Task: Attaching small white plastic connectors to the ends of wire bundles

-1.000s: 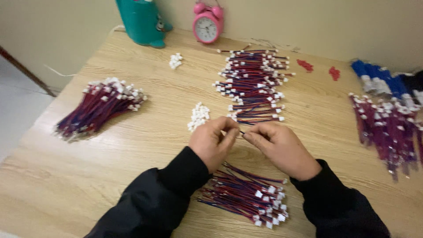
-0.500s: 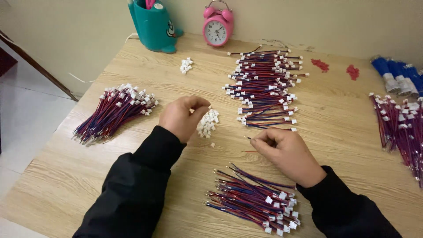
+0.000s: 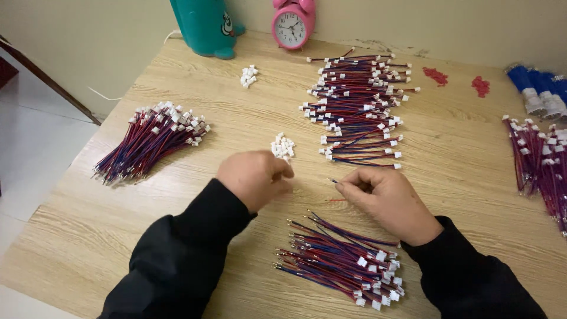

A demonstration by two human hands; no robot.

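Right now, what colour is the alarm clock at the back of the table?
Pink, with a white face: the alarm clock shows clearly in the head view.

Both arms, in black sleeves, come in from the bottom edge. The left hand [image 3: 255,177] is curled into a loose fist, knuckles up, with the fingertips tucked under. The right hand [image 3: 387,201] lies a little apart, fingers bent and pinched together at their tips, pointing left.

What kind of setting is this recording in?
Probably a home or small-workshop table used for wire assembly: a wooden table holds bundles of red-and-blue wire leads, white connector housings and a pink alarm clock.
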